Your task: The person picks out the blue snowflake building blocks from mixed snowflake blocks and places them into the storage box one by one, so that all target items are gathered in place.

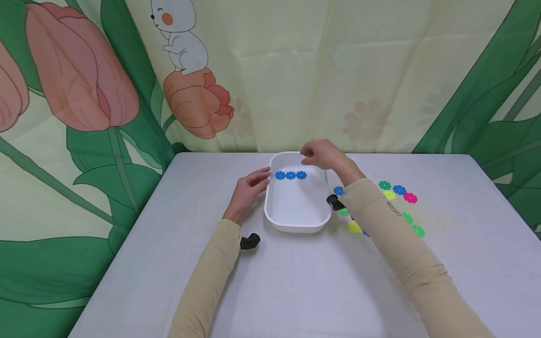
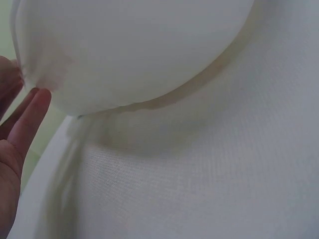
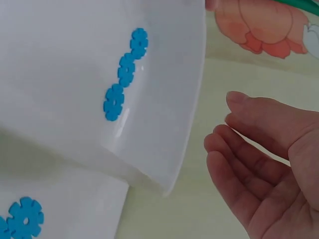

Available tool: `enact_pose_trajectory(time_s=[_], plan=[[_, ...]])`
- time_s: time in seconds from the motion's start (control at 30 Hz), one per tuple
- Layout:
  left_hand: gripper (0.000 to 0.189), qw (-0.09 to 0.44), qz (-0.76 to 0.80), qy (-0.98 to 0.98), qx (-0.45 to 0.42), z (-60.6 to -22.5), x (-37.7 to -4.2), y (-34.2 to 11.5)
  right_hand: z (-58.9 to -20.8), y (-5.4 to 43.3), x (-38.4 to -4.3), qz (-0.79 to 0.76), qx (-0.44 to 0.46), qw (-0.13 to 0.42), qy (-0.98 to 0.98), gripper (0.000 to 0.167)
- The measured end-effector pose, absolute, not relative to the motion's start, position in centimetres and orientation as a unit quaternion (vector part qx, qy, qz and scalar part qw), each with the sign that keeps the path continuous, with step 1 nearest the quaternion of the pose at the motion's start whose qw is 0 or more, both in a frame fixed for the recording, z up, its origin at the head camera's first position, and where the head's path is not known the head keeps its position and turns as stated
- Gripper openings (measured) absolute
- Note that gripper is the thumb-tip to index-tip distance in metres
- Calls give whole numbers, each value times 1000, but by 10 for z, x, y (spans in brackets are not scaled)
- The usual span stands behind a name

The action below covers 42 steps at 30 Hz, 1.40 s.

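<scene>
Three blue snowflake-shaped plastic discs (image 1: 290,175), joined in a row, lie near the far end inside a white plastic tray (image 1: 297,206). Against the tray's left wall rest the fingertips of my left hand (image 1: 248,191), its fingers fairly straight in the left wrist view. My right hand (image 1: 323,155) is raised over the tray's far right corner. Its fingers are loosely bent and hold nothing, with a gap between thumb and fingertips in the right wrist view. That view also shows the blue row (image 3: 126,70) along the tray's inner wall.
Right of the tray, partly behind my right forearm, lie more snowflake discs: a blue one (image 1: 339,190), a yellow one (image 1: 354,227), a pink one (image 1: 410,197) and several green ones. The white table (image 1: 270,291) ends at a printed curtain (image 1: 287,94).
</scene>
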<state>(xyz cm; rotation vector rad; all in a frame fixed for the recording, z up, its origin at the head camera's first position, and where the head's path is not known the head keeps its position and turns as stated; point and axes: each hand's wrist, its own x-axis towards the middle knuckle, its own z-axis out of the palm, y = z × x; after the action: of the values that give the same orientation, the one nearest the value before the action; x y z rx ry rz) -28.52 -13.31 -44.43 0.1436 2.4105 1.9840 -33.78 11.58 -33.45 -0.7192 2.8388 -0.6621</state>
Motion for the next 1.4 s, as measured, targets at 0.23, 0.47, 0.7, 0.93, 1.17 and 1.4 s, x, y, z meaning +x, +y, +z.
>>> enact_pose_trajectory(time_s=[0.23, 0.47, 0.7, 0.93, 1.17, 1.4], plan=[[33, 8, 632, 774, 43, -444, -284, -132, -320, 147, -309, -259, -219, 54, 939, 37], [33, 2, 630, 775, 43, -445, -283, -134, -330, 191, -273, -272, -193, 58, 941, 41], [35, 1, 633, 772, 47, -445, -283, -134, -353, 233, -235, -254, -187, 61, 947, 46], [35, 3, 641, 765, 54, -446, -283, -133, -372, 260, -205, -250, -180, 85, 948, 48], [34, -3, 642, 764, 59, -446, -283, -134, -389, 272, -183, -240, -186, 73, 950, 44], [34, 1, 644, 763, 56, -446, -283, -133, -404, 274, -174, -232, -175, 90, 953, 47]])
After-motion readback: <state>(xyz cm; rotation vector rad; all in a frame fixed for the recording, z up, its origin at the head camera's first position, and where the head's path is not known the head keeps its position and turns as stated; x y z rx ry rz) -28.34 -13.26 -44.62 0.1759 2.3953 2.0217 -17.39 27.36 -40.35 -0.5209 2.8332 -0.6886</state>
